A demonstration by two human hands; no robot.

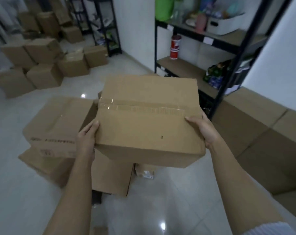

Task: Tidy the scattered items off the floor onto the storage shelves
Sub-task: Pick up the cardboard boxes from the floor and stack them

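Above the pale tiled floor point(25, 192), near the middle of the view, a brown cardboard box point(147, 119) was held up in both hands. Its top was sealed by 1 strip of clear glossy tape running left to right along the flap seam, with faint print beside the tape and a small dark hole toward the near edge. The left hand point(86, 138) gripped the box's left side, thumb lying on the top face and the other fingers hidden underneath. The right hand point(205, 129) gripped the right near corner the same way, thumb on top and fingers curled under the edge.

Below and left of the held box sat a stack of larger cartons point(59, 126) on the floor, the upper one printed along its near side. A row of closed cartons point(256, 133) lined the right wall. More closed cartons point(42, 65) were piled at the far left.

At the far right stood a black metal shelf unit point(228, 65). Its upper shelf carried a white storage bin point(223, 24) holding blurred items, with a pink bottle point(200, 23) just left of it. 1 shelf lower stood a red and white canister point(175, 47), and a dark patterned bag point(216, 73) lay further right.
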